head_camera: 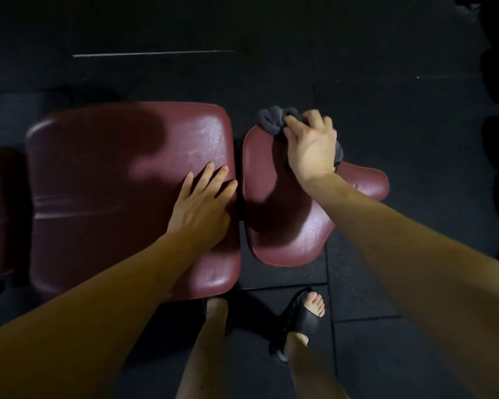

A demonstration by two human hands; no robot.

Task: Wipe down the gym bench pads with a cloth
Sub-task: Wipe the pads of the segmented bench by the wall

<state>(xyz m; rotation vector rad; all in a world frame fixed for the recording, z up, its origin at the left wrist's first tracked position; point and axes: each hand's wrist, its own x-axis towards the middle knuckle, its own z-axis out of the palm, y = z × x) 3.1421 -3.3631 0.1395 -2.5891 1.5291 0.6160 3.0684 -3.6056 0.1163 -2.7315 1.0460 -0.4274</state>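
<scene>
Right hand point(311, 142) presses cloth point(271, 120), seemingly on seat pad point(288, 226).

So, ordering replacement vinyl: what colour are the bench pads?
Dark maroon glossy vinyl bench pads, head view.

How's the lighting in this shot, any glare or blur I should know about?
Head view: dim overall, with the black rubber floor nearly featureless; arm shadows darken the large maroon vinyl bench pad; soft glare on the smaller maroon seat pad; the right hand on the dark grey cloth looks slightly motion-blurred; wide-angle bending at edges.

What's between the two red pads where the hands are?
In the head view, a narrow dark gap separates the large pad from the smaller pad; nothing lies in it.
</scene>
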